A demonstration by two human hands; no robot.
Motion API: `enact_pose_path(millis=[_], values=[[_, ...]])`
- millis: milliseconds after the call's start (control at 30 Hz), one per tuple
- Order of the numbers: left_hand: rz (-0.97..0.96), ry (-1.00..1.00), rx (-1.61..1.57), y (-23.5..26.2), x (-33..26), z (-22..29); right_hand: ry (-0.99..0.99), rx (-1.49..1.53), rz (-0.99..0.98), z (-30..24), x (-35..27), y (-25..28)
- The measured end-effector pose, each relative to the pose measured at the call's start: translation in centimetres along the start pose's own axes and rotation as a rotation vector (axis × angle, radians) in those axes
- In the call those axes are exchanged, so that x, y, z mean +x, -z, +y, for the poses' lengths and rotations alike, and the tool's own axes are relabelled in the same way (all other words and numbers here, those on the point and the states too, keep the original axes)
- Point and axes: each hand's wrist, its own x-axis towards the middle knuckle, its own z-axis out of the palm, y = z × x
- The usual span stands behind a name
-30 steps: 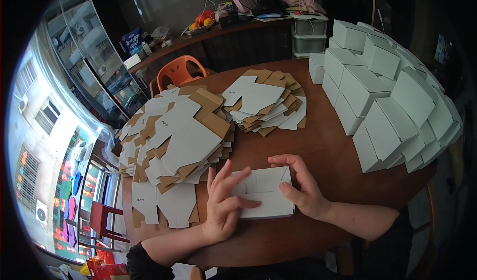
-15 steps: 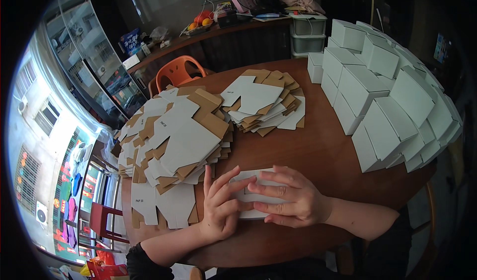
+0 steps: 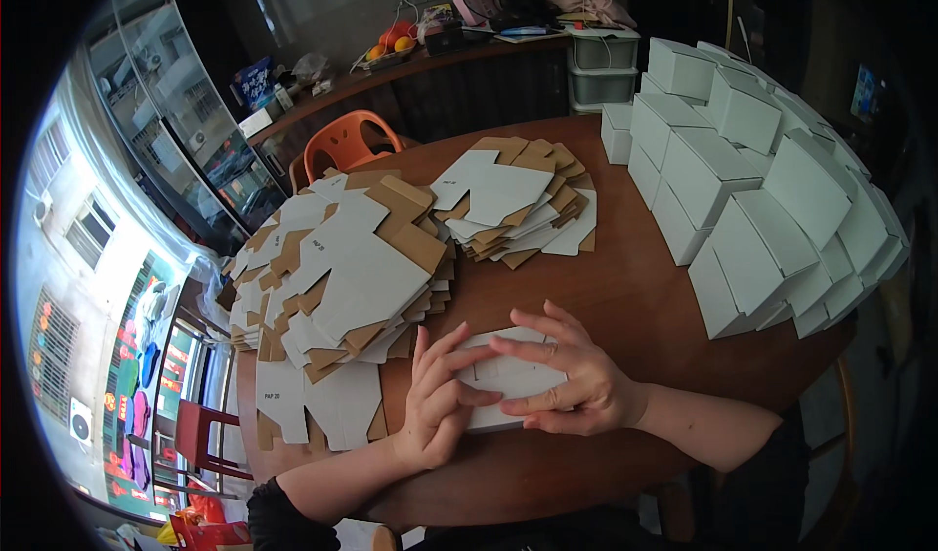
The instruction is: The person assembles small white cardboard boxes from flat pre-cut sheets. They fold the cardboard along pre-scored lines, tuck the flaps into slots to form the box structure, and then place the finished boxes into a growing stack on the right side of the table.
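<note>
A small white cardboard box (image 3: 516, 373) lies on the table in front of me, slots or marks faintly visible on its upper face. My left hand (image 3: 438, 395) is at its left side, fingers apart and stretched across part of the top. From the right, my right hand (image 3: 572, 375) reaches over the same box with its fingers spread. The fingers of both hands nearly meet above the middle and cover much of the box. Whether the fingertips press on the card or hover just over it, I cannot tell.
Flat unfolded cartons, white and brown, lie in a large pile (image 3: 352, 268) at left and a smaller pile (image 3: 508, 194) behind. Folded white boxes are stacked (image 3: 713, 175) at right on the brown wooden table (image 3: 625, 287). An orange chair (image 3: 357, 136) stands beyond the far edge.
My fingers have shifted slightly over the box: the right hand's fingers are spread wider and raised, and more of the box's top shows between the hands. The piles look the same.
</note>
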Motion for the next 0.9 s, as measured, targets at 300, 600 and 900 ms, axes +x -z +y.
enact_pose_path(millis=[300,600,900], values=[[-0.019,0.055,-0.114,-1.1,-0.6,-0.1,-0.037,0.083,-0.025,0.8,-0.7,-1.0],[-0.044,0.017,-0.221,-0.9,-0.6,-0.6,-0.047,0.089,-0.045,0.4,-0.9,-1.3],[-0.027,-0.008,-0.204,-1.1,-0.5,-0.8,-0.034,0.062,-0.048,0.4,-0.8,-1.3]])
